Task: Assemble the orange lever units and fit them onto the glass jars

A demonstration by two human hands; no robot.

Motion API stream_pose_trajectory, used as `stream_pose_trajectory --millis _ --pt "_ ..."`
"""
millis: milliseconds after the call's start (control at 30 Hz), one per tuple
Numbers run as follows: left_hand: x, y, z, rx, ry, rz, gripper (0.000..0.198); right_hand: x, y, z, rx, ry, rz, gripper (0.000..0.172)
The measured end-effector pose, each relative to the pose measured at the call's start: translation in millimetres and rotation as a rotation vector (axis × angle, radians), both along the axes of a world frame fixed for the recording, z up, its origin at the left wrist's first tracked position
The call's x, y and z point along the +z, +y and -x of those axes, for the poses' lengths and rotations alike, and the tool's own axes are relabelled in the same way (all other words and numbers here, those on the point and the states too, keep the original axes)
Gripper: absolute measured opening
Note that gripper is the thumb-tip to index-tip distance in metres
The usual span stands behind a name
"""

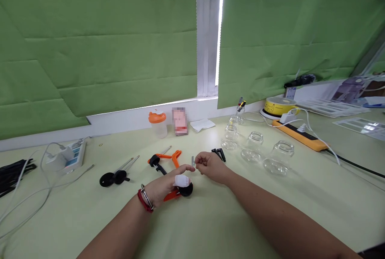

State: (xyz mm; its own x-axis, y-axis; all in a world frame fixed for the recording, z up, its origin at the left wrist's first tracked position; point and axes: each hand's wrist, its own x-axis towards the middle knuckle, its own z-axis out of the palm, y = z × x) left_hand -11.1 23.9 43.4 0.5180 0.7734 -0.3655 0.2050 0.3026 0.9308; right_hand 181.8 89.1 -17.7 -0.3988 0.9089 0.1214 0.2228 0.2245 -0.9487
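Note:
My left hand (168,185), with a white bandage on the thumb and red and metal bracelets at the wrist, grips an orange and black tool part (180,192) against the table. My right hand (210,165) is closed in a pinch on a small metal pin (193,161), which stands upright between the two hands. Just behind lie an orange Y-shaped piece (175,156) with a black part and metal rod (156,159). Two black-headed metal rods (116,175) rest to the left. Small black clips (219,153) lie behind my right hand.
Several clear glass jars (254,146) stand at the right. Behind them are a yellow power strip (300,134) with white cables and a yellow round device (279,106). An orange-lidded cup (158,124) and a white tissue (202,125) sit near the window sill. A white power strip (70,155) is at the left.

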Motion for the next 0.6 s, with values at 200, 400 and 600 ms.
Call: stream_pose_trajectory --millis 200,400,600 --pt "-5.9 -2.0 8.6 -0.060 -0.053 -0.038 0.054 17.0 -14.6 2.1 0.175 0.245 0.227 0.021" --pt "-2.7 -2.3 5.7 -0.102 -0.092 -0.071 0.048 19.5 -23.3 -0.2 0.285 0.277 0.299 0.023" --pt "-1.5 -3.2 3.8 -0.114 -0.096 -0.084 0.050 18.0 -31.1 3.6 0.369 0.231 0.255 0.012"
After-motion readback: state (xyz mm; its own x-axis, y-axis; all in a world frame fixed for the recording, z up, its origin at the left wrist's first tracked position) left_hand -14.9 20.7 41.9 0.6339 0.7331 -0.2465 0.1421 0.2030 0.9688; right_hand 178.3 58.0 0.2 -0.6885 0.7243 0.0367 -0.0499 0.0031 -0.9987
